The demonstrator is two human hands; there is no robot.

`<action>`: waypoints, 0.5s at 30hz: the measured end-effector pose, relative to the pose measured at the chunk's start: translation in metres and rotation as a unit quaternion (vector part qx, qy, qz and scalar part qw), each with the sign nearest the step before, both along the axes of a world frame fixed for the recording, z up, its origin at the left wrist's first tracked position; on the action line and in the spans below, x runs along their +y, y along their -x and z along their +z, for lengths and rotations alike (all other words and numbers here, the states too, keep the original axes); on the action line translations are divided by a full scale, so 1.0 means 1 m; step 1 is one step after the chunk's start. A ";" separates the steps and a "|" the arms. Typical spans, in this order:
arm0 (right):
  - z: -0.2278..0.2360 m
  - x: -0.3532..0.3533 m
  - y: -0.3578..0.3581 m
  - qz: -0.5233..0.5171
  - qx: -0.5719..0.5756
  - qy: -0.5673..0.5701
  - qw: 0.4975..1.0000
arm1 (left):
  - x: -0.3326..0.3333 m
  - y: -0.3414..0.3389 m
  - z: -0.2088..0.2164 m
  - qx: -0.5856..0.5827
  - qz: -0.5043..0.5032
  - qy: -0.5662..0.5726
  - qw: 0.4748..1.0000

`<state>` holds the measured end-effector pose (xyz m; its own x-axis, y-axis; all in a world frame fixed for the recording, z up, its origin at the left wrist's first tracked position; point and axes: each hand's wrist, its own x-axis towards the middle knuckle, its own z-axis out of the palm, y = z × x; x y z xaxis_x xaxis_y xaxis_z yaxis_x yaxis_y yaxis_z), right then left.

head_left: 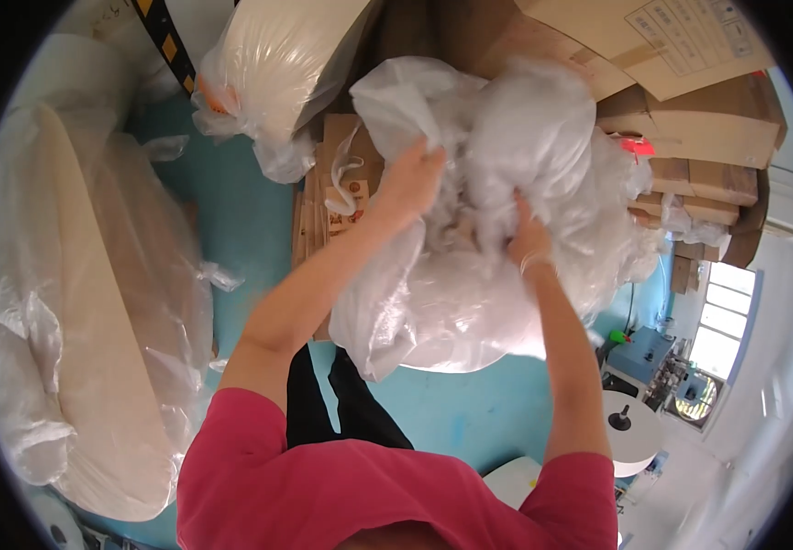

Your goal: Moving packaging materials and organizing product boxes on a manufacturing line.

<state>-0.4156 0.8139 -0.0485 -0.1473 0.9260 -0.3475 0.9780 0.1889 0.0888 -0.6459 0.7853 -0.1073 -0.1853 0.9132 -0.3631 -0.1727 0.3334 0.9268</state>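
A large, crumpled clear plastic bag (pixel 470 302) fills the middle of the view, bulging and cloudy, its upper folds bunched and partly blurred. My left hand (pixel 415 179) is closed on a gathered fold at the bag's upper left. On the other side of the opening, my right hand (pixel 530 236) grips the plastic with one finger showing along the film; its other fingers are partly hidden in the folds. Between both hands the bag's mouth is bunched, and what lies inside cannot be made out clearly.
Flattened cardboard (pixel 312 215) stands left of the bag. Cardboard boxes (pixel 708 128) are stacked at the right. Plastic-wrapped cream rolls or sheets (pixel 103 321) lie far left, and another tied plastic bag (pixel 273 69) stands behind. A white reel (pixel 630 431) and blue machine (pixel 642 353) are at right.
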 end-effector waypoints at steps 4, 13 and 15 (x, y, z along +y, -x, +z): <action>-0.006 0.033 -0.049 0.034 0.097 0.006 0.995 | -0.032 0.015 0.001 -0.058 -0.078 0.076 0.992; -0.019 -0.007 -0.076 0.137 0.251 -0.139 0.948 | -0.003 0.148 -0.168 0.182 0.260 -0.043 0.947; -0.025 -0.055 -0.087 0.120 0.235 -0.182 0.947 | 0.029 0.143 -0.170 0.163 0.242 -0.083 0.953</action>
